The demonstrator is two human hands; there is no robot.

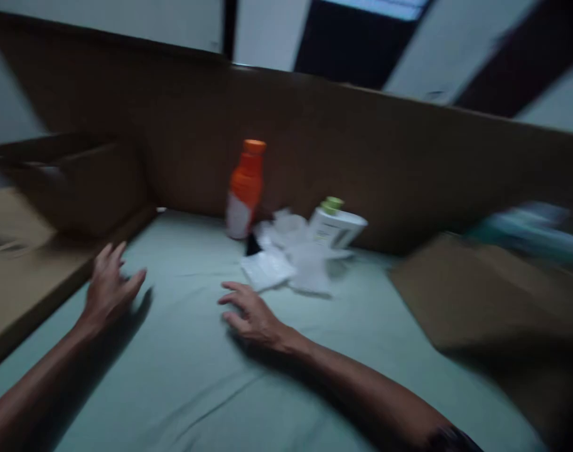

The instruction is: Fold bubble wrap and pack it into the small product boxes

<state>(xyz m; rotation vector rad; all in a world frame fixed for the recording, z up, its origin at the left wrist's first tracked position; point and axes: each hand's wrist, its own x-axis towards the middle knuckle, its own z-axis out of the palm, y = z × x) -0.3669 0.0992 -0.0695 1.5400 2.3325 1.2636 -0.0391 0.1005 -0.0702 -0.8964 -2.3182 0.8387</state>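
My left hand [110, 287] hovers over the left side of the pale green cloth [173, 351], fingers apart and nothing in them. Nearer the middle, my right hand [252, 317] is also open and holds nothing; it is just in front of a white plastic packet [268, 269]. Behind that packet lie more crumpled white wrappers [309, 267]. An orange bottle [246, 188] with a white lower part stands upright at the back. Right of it, a white bottle [337, 227] with a green cap leans among the wrappers. Blur hides the labels.
A tall cardboard wall [182, 138] runs along the back. At left, an open cardboard box [93, 188] sits on a raised cardboard ledge [27, 276]. Another cardboard box [484, 295] is at right, with blurred greenish plastic [526, 229] behind it.
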